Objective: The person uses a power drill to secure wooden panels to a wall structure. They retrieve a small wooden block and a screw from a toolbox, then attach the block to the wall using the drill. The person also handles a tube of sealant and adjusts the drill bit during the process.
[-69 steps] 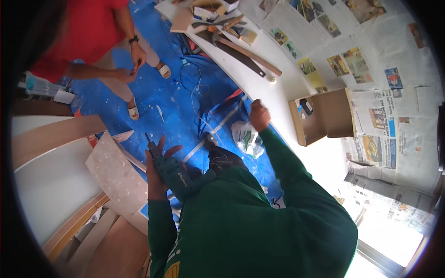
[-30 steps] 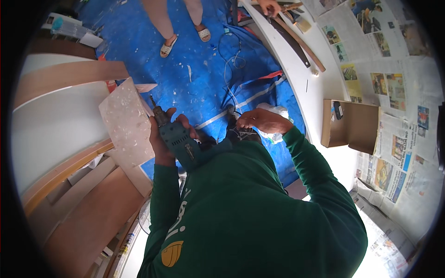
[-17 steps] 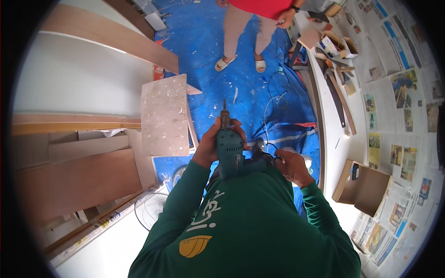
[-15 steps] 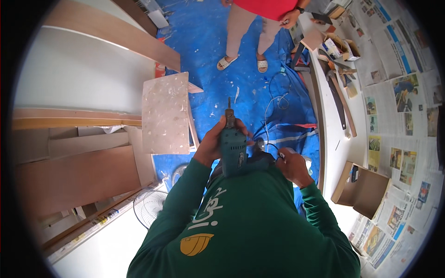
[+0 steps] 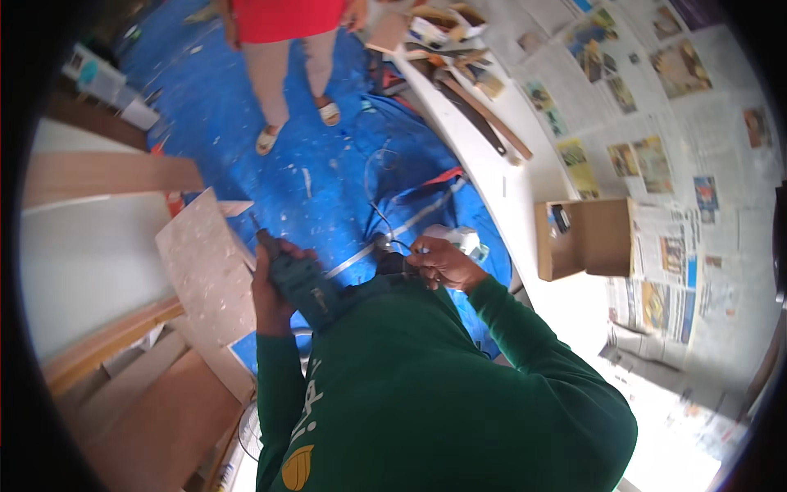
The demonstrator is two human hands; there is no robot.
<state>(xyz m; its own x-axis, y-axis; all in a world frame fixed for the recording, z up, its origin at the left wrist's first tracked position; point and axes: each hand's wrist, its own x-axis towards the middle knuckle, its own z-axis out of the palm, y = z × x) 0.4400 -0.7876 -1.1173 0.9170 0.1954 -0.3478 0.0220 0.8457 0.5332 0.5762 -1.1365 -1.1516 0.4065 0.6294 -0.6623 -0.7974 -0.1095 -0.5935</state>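
A teal power drill [image 5: 305, 285] lies against the front of my green shirt, its bit pointing up and to the left. My left hand [image 5: 273, 289] is wrapped round its body just behind the chuck. To the right of the drill, my right hand [image 5: 447, 264] is closed on a thin black cable [image 5: 400, 243], gripped between thumb and fingers. The rear and handle of the drill are partly hidden by shadow and by my shirt.
A person in a red top [image 5: 287, 18] stands ahead on the blue tarp [image 5: 328, 176]. Speckled board [image 5: 205, 262] and wooden panels are on the left. On the right, a white bench [image 5: 508, 193] holds a handsaw [image 5: 475, 115], tools and an open cardboard box [image 5: 584, 239].
My view has swung to the right, so the person, boards and bench sit further left. The drill now tilts leftward instead of pointing straight ahead. Both hands keep their grips.
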